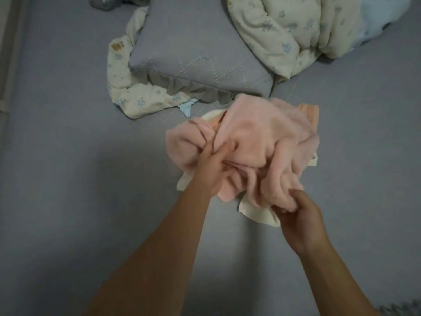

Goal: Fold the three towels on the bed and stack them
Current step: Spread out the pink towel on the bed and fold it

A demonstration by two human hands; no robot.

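Observation:
A crumpled pink towel (255,133) lies heaped in the middle of the grey bed (68,179). Under it a cream towel (257,213) pokes out at the near edge and at the far left of the heap. A salmon-coloured towel (311,112) shows at the heap's far right corner. My left hand (214,167) pinches a fold on the pink towel's left side. At the near right, my right hand (296,210) grips a bunched part of the same pink towel.
A grey pillow (193,49) with a ruffled edge lies just beyond the heap. A cream floral blanket (284,33) is bundled at the far right, and a strip of it (132,96) runs under the pillow's left side. Open sheet lies left and near.

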